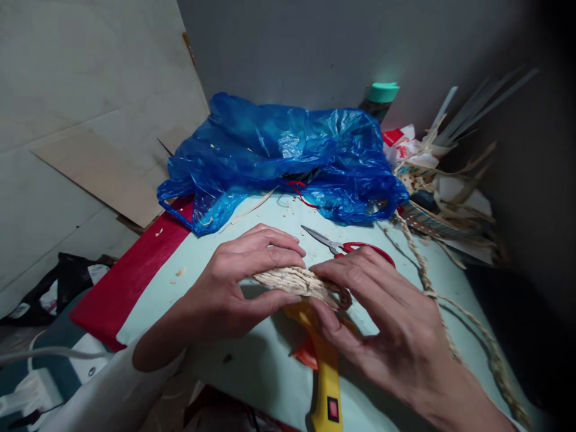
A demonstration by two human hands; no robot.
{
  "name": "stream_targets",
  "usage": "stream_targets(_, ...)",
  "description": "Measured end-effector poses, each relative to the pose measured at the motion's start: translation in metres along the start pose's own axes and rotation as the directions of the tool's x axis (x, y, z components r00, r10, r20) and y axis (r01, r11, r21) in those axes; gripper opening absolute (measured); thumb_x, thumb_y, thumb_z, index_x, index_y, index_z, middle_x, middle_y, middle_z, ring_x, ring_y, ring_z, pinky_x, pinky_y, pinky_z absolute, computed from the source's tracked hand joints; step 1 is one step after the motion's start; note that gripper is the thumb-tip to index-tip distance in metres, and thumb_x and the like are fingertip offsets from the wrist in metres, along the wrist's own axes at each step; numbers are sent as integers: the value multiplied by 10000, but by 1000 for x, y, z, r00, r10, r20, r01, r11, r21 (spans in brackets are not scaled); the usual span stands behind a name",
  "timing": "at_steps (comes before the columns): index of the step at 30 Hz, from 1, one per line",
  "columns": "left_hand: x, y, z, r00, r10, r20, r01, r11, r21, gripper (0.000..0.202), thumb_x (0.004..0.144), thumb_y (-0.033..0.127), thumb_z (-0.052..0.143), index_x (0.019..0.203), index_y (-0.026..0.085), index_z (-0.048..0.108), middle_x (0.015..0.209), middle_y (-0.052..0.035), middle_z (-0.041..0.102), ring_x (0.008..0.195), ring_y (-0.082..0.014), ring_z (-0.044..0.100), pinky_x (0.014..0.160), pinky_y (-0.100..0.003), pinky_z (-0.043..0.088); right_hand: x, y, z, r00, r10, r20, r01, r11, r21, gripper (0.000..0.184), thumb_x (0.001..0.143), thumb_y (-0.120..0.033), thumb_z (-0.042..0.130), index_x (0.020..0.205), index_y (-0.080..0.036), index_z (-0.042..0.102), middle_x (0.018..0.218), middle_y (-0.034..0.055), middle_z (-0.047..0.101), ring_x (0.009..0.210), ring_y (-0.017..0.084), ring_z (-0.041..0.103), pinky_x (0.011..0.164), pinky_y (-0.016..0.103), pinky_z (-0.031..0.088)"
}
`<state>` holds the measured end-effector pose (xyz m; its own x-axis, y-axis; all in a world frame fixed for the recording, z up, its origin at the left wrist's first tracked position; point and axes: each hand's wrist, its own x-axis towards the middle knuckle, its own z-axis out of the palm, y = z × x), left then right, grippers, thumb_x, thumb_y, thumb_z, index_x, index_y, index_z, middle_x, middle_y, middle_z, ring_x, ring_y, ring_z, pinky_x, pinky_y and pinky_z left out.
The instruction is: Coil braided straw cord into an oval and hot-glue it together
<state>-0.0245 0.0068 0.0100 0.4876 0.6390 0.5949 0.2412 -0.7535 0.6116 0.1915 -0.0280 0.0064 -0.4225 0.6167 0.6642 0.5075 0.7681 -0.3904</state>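
A pale coil of braided straw (pixel 302 281), its layers stacked edge to edge, is held up between my two hands above the table. My left hand (pixel 245 279) pinches its left end, fingers on top and thumb below. The right end is in my right hand (pixel 382 312), also with the thumb underneath. Beneath the coil lies a yellow glue gun (pixel 327 372) with a red switch, partly hidden by the coil and my right hand. Scissors (pixel 335 243) with red handles lie just beyond my right fingers. A straw braid (pixel 418 258) runs along the table's right side.
A crumpled blue plastic bag (pixel 279 144) covers the back of the pale green table (pixel 234 384). A woven basket (pixel 427 219) with straw strips and translucent sticks (pixel 477 114) stands back right, near a green-capped bottle (pixel 382 96). A power strip (pixel 87 360) is at lower left.
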Motion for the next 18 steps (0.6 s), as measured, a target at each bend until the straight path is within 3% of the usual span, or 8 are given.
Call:
stream_targets(8, 0, 4, 3, 999, -49, 12, 49, 998, 32, 172, 816, 165, 752, 976, 228, 755, 916, -59, 788, 954, -249, 719, 998, -439, 544, 4, -3, -6, 976, 203, 83, -213, 968, 135, 95, 946, -125, 600, 1003, -163, 667, 854, 15, 692, 777, 128, 603, 696, 269, 484)
stream_targets(18, -7, -1, 7, 992, -9, 126, -8, 990, 137, 189, 868, 170, 670, 1025, 273, 691, 927, -36, 801, 871, -222, 742, 1026, -430, 525, 0, 7, -7, 914, 305, 266, -354, 921, 161, 86, 979, -200, 605, 1005, -216, 686, 885, -57, 719, 767, 68, 642, 709, 190, 467)
